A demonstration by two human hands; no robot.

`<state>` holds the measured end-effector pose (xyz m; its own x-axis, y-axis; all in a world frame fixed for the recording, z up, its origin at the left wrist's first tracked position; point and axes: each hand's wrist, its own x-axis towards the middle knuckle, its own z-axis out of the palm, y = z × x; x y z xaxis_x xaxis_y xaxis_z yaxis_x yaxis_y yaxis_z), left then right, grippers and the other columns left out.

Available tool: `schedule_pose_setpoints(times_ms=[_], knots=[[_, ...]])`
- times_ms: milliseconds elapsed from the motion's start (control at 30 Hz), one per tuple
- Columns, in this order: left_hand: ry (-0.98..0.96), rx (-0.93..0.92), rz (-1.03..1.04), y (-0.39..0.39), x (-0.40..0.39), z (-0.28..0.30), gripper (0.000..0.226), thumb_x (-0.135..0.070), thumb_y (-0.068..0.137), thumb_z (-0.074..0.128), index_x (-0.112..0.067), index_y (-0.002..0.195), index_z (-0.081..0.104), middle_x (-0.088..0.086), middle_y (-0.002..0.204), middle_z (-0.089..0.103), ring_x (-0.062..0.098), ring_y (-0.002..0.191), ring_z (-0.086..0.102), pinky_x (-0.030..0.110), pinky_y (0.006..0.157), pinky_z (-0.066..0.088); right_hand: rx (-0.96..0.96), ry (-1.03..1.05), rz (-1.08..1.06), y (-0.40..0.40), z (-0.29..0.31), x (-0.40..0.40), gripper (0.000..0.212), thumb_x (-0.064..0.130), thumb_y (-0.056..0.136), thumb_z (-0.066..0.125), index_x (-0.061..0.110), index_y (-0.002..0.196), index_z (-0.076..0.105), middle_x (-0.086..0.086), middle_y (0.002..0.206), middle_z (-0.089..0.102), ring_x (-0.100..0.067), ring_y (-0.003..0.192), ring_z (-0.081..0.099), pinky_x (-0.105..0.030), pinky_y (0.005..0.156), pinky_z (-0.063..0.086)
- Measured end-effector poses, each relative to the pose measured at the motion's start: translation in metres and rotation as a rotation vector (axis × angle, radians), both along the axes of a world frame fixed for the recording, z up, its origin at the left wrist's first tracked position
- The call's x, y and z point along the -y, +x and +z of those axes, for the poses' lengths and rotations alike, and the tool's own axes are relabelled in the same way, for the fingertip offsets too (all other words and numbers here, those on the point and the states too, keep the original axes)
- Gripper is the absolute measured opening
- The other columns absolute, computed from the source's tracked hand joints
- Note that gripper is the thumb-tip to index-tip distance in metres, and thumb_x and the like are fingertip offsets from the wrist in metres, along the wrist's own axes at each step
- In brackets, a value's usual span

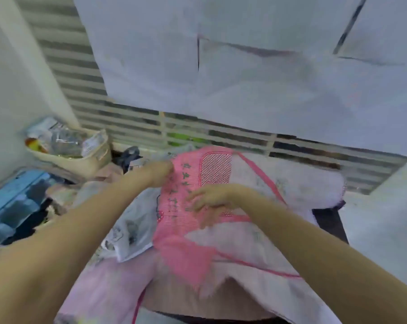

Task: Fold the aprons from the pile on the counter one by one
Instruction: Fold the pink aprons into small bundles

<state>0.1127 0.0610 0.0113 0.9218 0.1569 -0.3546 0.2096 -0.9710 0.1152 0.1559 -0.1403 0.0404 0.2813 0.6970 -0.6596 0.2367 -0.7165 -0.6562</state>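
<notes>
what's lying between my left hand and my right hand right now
In the head view, only the pink apron spans the stretch between the left hand and the right hand: pink fabric with dark printed characters.

Soft, even daylight fills the scene, cool and slightly blue in cast, with no hard shadows and no glare. The whole picture is smeared by motion blur: both hands (197, 190) and the window slats (85, 106) lack crisp edges. Wide-angle distortion bends the lines at the borders, and compression blotches the pale areas.
</notes>
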Motion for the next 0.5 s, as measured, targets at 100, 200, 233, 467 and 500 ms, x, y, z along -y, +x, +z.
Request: schedule_pose_setpoints(times_ms=[100, 200, 233, 467, 500], knots=[[0.085, -0.048, -0.110, -0.022, 0.009, -0.037, 0.016, -0.020, 0.093, 0.052, -0.011, 0.106, 0.057, 0.004, 0.101, 0.058, 0.024, 0.098, 0.058, 0.023, 0.080, 0.046, 0.130, 0.010, -0.179, 0.021, -0.016, 0.012, 0.031, 0.005, 0.096, 0.047, -0.008, 0.124, 0.052, -0.009, 0.091, 0.063, -0.010, 0.050, 0.062, -0.016, 0.041, 0.044], [0.220, -0.101, -0.171, -0.030, 0.008, -0.061, 0.025, -0.030, 0.089, 0.054, -0.016, 0.109, 0.059, 0.006, 0.119, 0.055, 0.031, 0.123, 0.044, 0.039, 0.102, 0.036, 0.416, -0.063, -0.286, 0.048, -0.034, 0.028, 0.027, 0.004, 0.096, 0.043, -0.010, 0.114, 0.057, -0.011, 0.083, 0.058, -0.017, 0.056, 0.058, -0.022, 0.049, 0.047], [0.268, -0.133, -0.135, -0.030, 0.013, -0.061, 0.031, -0.030, 0.090, 0.052, -0.018, 0.119, 0.056, 0.006, 0.129, 0.049, 0.031, 0.133, 0.033, 0.046, 0.110, 0.026, 0.476, -0.115, -0.285, 0.055, -0.042, 0.034, 0.027, 0.006, 0.096, 0.041, -0.007, 0.115, 0.055, -0.012, 0.083, 0.057, -0.021, 0.060, 0.057, -0.025, 0.053, 0.049], [0.417, 0.005, -0.085, -0.009, 0.067, -0.061, 0.051, -0.027, 0.095, 0.044, -0.014, 0.143, 0.033, 0.010, 0.151, 0.026, 0.037, 0.142, 0.009, 0.056, 0.113, 0.001, 0.623, -0.384, -0.144, 0.079, -0.132, 0.075, 0.067, 0.035, 0.088, 0.060, 0.017, 0.145, 0.029, -0.024, 0.150, 0.022, -0.038, 0.129, 0.038, -0.043, 0.102, 0.041], [0.347, -0.001, -0.101, -0.001, 0.078, -0.060, 0.053, -0.027, 0.095, 0.045, -0.013, 0.144, 0.032, 0.009, 0.152, 0.024, 0.036, 0.141, 0.013, 0.053, 0.114, 0.008, 0.643, -0.383, -0.132, 0.085, -0.139, 0.077, 0.064, 0.038, 0.089, 0.055, 0.020, 0.145, 0.030, -0.024, 0.152, 0.016, -0.039, 0.133, 0.032, -0.044, 0.105, 0.037]])
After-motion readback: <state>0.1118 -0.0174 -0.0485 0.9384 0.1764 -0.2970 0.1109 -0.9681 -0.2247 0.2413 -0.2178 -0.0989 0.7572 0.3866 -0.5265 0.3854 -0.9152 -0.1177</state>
